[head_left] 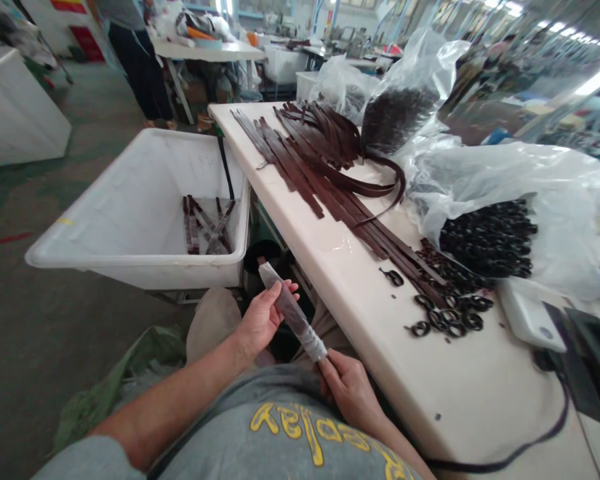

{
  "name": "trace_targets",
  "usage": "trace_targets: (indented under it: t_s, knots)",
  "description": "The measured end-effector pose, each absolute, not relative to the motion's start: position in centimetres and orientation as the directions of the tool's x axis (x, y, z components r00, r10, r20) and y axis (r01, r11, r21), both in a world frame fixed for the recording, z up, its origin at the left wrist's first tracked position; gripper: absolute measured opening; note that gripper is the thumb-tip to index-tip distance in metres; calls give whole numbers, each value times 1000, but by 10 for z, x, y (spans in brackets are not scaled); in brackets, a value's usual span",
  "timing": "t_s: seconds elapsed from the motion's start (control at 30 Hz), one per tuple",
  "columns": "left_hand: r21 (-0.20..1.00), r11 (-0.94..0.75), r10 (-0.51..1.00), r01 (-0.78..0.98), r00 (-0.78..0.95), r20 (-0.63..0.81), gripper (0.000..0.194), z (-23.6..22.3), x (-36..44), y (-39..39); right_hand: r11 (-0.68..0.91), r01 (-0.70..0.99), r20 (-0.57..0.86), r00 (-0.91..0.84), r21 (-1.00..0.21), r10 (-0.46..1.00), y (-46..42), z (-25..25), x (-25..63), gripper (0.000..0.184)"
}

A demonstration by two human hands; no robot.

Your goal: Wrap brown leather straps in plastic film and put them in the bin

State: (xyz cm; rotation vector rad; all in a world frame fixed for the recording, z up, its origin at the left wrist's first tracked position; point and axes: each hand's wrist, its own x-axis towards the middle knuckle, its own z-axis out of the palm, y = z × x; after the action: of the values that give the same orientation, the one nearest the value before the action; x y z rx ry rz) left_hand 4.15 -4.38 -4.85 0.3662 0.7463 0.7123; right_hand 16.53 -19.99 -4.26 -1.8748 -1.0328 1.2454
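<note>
Over my lap I hold a bundle of dark brown straps [293,312] wrapped in a clear plastic sleeve, slanting from upper left to lower right. My left hand [263,318] grips its upper part, thumb on top and fingertips showing past the far side. At the lower end, where the plastic is bunched, the fingers of my right hand [349,385] are closed round it. A brown tip pokes out at the top. On the white table [350,293] beside me lie long loose brown straps [325,180] and several small black buckle-like rings [450,316].
A large white tub [130,260] stands left of the table, with several wrapped strap bundles [210,227] inside. Plastic bags [570,200] of dark pieces, a white device [530,317] and a black cable [525,437] lie on the table. A person [137,60] stands beyond the tub.
</note>
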Motion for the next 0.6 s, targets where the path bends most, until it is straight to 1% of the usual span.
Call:
trace_targets:
  t_s: [0.13, 0.2, 0.33, 0.43, 0.47, 0.53, 0.6]
  knots:
    - [608, 714, 672, -347, 584, -456, 37, -49, 46, -59, -445, 277, -364, 298, -852, 883, -195, -44, 162, 39]
    - [663, 690, 670, -290, 602, -434, 38, -50, 47, -73, -419, 291, -333, 303, -860, 893, -189, -43, 161, 39]
    - [829, 540, 715, -149, 601, -357, 34, -52, 42, -78, -387, 330, -329, 218, -861, 919, -187, -38, 169, 41]
    - [912, 409, 729, -41, 616, -299, 33, -50, 36, -73, -311, 396, -248, 203, -864, 947, -188, -26, 184, 34]
    - [929, 371, 718, -4, 635, -284, 32, -49, 35, -73, -275, 389, -200, 222, -879, 954, -187, -20, 189, 32]
    - [952, 302, 670, 59, 697, -256, 32, -47, 36, -77, -212, 309, -133, 259, -927, 957, -183, -8, 198, 34]
    - [968, 231, 600, 95, 769, -219, 30, -45, 42, -85, -188, 182, -136, 264, -965, 955, -174, 4, 201, 39]
